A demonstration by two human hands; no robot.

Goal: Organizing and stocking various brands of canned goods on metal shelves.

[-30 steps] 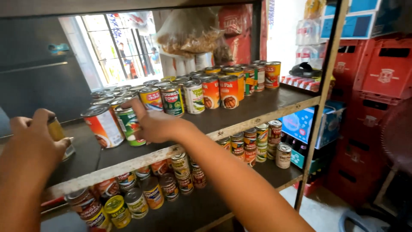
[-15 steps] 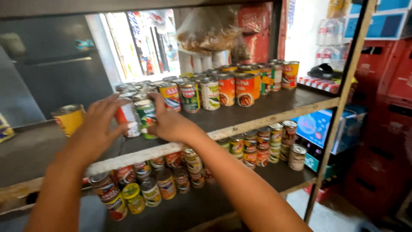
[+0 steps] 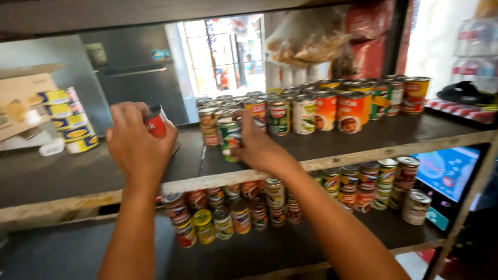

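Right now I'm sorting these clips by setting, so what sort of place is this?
Most likely a small grocery shop or its stockroom. Rows of tinned food fill a dark shelf, more tins line the shelf below, and the left hand and right hand each grip a can.

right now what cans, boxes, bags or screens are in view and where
Red-label can: gripped in the left hand.
Green-label can: held by the right hand, middle shelf.
Orange cans: row behind, right.
Yellow-and-blue tins: stacked far left.
Cardboard box: left edge.
Clear bag: hanging above.
Blue screen: lower right.
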